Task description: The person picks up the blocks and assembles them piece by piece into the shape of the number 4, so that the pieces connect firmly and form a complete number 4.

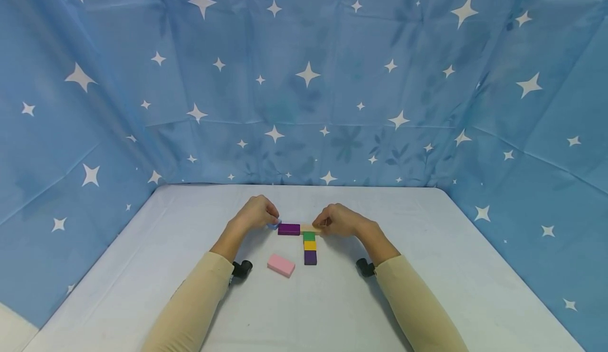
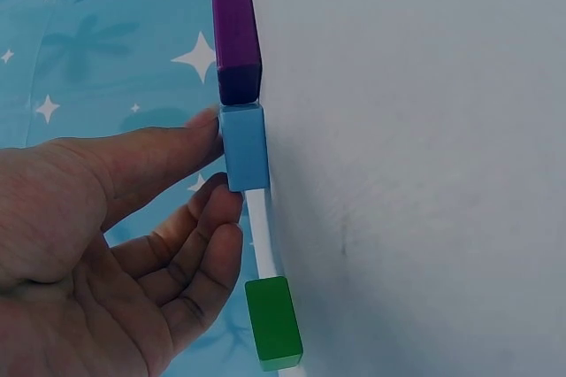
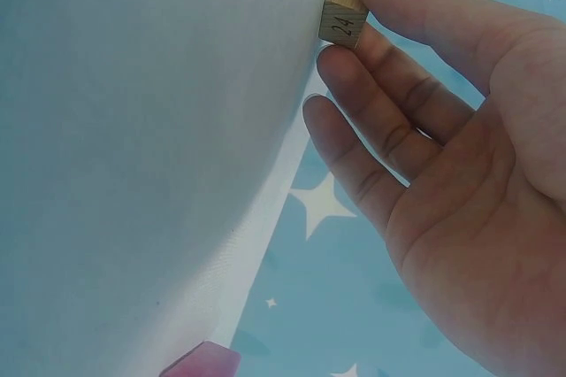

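My left hand [image 1: 258, 212] pinches a small light blue block [image 2: 245, 147] between thumb and fingers, at the left end of a purple block [image 1: 288, 229]. On that purple block's other side, my right hand [image 1: 339, 219] grips a plain wooden block [image 3: 345, 1] with "24" on its end face. In the head view the hand partly covers this wooden block. Below it, a green block [image 1: 309, 236], a yellow block [image 1: 310, 245] and a dark purple block [image 1: 310, 257] form a column toward me. All these blocks together make a T-like shape.
A pink block [image 1: 281, 265] lies apart, front left of the column. The left wrist view has a green block [image 2: 274, 322] beyond the fingers; the right wrist view catches a pink block [image 3: 202, 360]. A starry blue curtain [image 1: 304, 98] surrounds the white table [image 1: 285, 315].
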`<state>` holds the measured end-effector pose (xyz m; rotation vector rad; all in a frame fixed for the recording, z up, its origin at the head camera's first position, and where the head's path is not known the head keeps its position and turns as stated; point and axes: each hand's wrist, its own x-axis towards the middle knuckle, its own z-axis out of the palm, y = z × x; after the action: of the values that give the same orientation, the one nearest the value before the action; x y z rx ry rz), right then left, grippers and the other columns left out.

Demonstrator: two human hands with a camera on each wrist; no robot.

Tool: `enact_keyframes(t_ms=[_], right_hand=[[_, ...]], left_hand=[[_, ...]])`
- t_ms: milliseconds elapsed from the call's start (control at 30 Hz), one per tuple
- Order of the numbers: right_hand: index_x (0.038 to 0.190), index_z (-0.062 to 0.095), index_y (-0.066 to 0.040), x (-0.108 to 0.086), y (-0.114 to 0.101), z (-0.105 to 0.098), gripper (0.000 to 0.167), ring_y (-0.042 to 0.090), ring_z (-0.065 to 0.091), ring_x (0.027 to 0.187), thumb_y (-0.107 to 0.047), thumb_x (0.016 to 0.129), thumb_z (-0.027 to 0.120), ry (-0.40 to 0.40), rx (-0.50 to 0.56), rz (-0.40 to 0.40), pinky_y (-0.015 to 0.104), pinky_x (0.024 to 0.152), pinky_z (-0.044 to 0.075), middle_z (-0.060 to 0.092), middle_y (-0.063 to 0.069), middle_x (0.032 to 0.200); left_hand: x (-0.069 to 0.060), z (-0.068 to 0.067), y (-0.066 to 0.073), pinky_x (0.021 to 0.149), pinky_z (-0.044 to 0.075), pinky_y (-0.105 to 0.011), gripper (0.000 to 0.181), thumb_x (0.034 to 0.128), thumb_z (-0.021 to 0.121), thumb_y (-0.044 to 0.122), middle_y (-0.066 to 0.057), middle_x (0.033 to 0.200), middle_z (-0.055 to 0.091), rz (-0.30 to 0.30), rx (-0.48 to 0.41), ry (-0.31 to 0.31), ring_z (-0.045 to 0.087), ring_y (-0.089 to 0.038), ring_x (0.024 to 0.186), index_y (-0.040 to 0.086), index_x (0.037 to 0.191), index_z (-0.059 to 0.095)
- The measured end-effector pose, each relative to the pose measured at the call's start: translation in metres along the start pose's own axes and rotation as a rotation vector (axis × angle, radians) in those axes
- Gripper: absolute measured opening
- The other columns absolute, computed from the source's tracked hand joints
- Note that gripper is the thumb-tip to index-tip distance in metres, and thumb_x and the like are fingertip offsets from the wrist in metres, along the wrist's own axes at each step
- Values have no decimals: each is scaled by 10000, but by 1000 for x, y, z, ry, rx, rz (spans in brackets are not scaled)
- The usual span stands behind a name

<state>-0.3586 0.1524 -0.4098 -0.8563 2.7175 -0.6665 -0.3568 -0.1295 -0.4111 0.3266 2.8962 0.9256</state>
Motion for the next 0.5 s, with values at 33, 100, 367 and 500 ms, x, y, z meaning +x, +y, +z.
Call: enact_keyframes(t_ms=[33, 100, 367, 500], right_hand=[[1181, 805, -151, 0, 0, 0, 275, 130, 607, 923, -78, 916, 790, 0, 0, 0, 278, 831, 553, 758, -35, 1069], [1180, 805, -153, 0, -1, 0, 273, 131, 608, 925, -79, 918, 787, 0, -2, -1, 279, 835, 555, 759, -34, 1071], [1176, 807, -158, 0, 1, 0, 269, 127, 608, 922, -87, 918, 790, 2, -2, -2, 275, 833, 557, 756, -40, 1062], [1178, 807, -157, 0, 1, 0, 270, 131, 606, 925, -86, 917, 792, 2, -6, -1, 285, 849, 561, 757, -36, 1069]], left_hand=[[0, 0, 0, 820, 568, -381, 97, 907, 810, 159, -23, 1004, 783, -1, 1, 0, 664, -201, 960, 107, 988, 823], [-1, -1, 1, 814, 572, -379, 102, 908, 809, 160, -27, 1009, 783, -1, 1, 0, 672, -201, 954, 106, 994, 822], [-1, -1, 2, 808, 577, -375, 105, 912, 805, 158, -29, 1021, 784, 4, 4, -5, 676, -199, 958, 103, 1000, 821], [0, 0, 2, 790, 570, -360, 95, 912, 803, 154, -25, 1021, 780, -1, 2, -9, 661, -192, 937, 105, 991, 820]])
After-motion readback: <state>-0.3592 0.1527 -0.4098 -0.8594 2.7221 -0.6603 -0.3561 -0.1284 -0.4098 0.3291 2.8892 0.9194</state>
